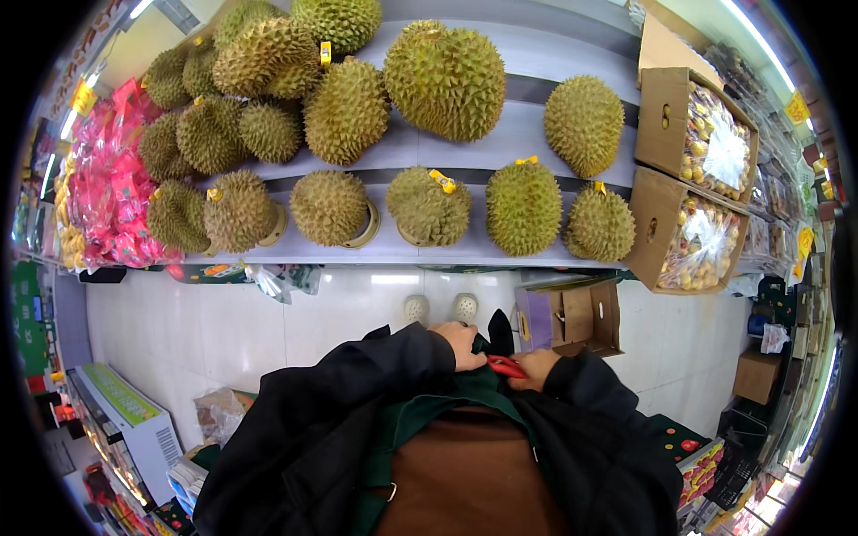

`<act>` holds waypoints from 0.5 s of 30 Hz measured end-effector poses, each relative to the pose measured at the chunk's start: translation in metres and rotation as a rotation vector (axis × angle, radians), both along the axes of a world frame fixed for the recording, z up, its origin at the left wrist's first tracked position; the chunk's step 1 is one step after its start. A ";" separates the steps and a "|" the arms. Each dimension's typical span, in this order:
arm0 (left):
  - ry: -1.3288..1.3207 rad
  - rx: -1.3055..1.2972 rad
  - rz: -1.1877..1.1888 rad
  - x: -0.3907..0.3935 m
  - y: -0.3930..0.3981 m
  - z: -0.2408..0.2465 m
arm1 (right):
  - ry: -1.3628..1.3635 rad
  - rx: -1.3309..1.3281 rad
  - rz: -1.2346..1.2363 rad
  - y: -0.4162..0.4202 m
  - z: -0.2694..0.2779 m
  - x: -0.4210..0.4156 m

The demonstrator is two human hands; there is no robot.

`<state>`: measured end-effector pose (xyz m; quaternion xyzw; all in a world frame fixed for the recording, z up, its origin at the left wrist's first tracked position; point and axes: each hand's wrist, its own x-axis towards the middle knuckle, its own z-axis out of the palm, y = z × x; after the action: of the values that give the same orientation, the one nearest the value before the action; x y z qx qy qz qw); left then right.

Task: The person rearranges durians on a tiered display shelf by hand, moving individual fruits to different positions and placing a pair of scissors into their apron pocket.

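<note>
My right hand (535, 368) is closed around a red-handled hand tool (505, 366) held in front of my waist. Its working end is hidden against the clothing, so its exact kind is unclear. My left hand (461, 345) is curled beside it at the front of a dark green apron (472, 385); whether it grips the cloth cannot be told. Beyond both hands, a stepped display shelf (429, 256) bears several spiky durians. A large durian (446, 82) sits on the upper step, and a tagged durian (430, 206) rests on a ring stand on the front step.
Two stacked cartons of wrapped fruit (700, 231) stand at the shelf's right end. Pink bagged goods (120, 187) fill its left end. An open cardboard box (586, 315) sits on the floor at right. A white display case (127, 429) stands behind at left.
</note>
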<state>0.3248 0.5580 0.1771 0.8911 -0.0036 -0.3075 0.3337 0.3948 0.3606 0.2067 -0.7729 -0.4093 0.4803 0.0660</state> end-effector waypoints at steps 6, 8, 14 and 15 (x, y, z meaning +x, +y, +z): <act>-0.277 -0.147 0.105 0.006 0.000 -0.015 | -0.161 0.340 -0.037 0.025 -0.015 -0.031; -0.319 -0.218 0.173 0.007 -0.001 -0.021 | -0.099 0.266 0.004 0.039 -0.018 -0.029; -0.297 -0.301 0.132 0.008 0.012 -0.021 | -0.059 0.020 0.113 0.053 -0.079 -0.035; -0.280 -0.295 0.106 0.009 0.019 -0.019 | -0.113 0.198 -0.029 0.043 -0.099 -0.049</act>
<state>0.3336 0.5769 0.1577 0.8656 -0.0479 -0.1591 0.4723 0.3460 0.4038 0.1077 -0.7943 -0.4464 0.3923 0.1259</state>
